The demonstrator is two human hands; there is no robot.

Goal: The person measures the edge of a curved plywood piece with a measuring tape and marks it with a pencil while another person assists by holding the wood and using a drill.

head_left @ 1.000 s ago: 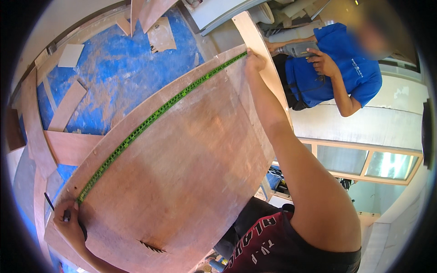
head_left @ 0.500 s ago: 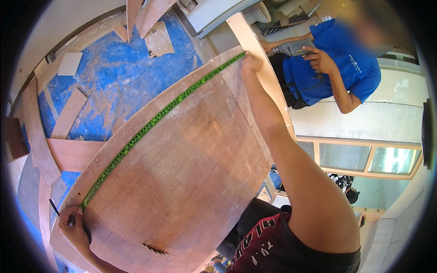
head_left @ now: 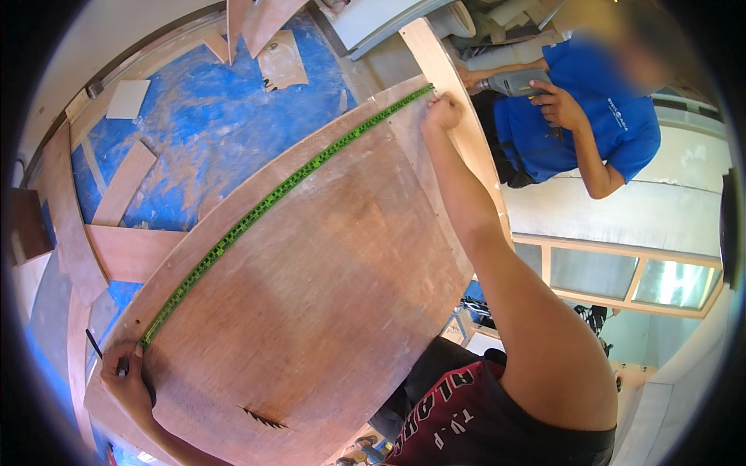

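A green measuring tape point(head_left: 268, 203) with black markings lies stretched across a large wooden panel point(head_left: 311, 272), near its curved far edge. My left hand point(head_left: 124, 373) is closed at the tape's near-left end, pinching it against the panel. A thin dark pencil or pen point(head_left: 94, 342) sticks out from the same hand; the tape's case is mostly hidden there. At the far right my right hand point(head_left: 444, 113) is closed on the panel, just below the tape's other end and apart from it. That end reaches a pale upright board point(head_left: 435, 58) along the panel's right side.
A person in a blue shirt point(head_left: 579, 116) stands beyond the pale board, holding a grey power drill point(head_left: 517, 82). Wood offcuts point(head_left: 124, 182) and a white piece point(head_left: 128, 99) lie on the dusty blue floor covering point(head_left: 210, 124). A framed glass panel point(head_left: 590, 272) stands at right.
My right hand has come off the tape's end and sits slightly below it. The view has shifted a little. My left hand stays at its end of the tape.
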